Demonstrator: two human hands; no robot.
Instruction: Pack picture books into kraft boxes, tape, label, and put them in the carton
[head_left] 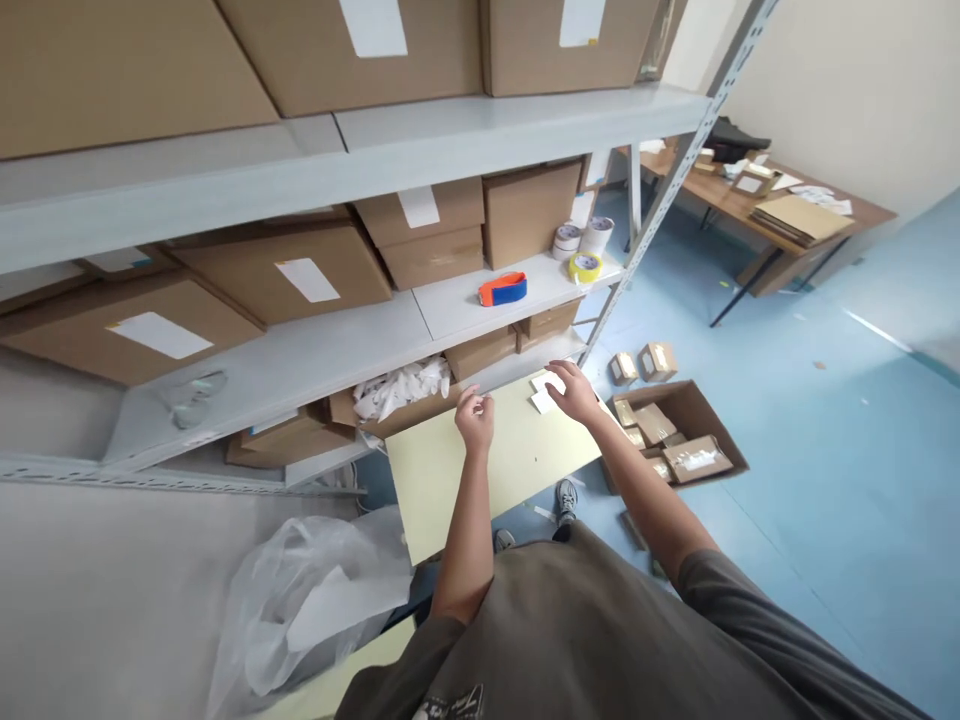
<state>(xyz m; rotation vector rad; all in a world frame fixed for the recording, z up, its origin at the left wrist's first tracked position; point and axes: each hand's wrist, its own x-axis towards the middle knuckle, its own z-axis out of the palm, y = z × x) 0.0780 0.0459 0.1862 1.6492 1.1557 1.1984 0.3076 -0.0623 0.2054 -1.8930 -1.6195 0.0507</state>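
My left hand [475,420] hovers over the pale yellow tabletop [427,480], its fingers loosely curled and a little apart, with nothing visible in them. Farther right, my right hand [574,392] reaches over the same top with bent, parted fingers. Close beside and partly under those fingers lie white paper pieces [541,400]; I cannot tell whether the fingertips touch them. A box of crumpled white strips [405,388] sits beyond my left hand on the low shelf.
A grey metal rack [495,125] with cardboard boxes stands in front. Its middle shelf holds an orange-and-blue tape dispenser [502,289] and a yellow tape roll [585,266]. An open carton [724,430] of small boxes is on the floor at right. A plastic bag [255,600] lies left.
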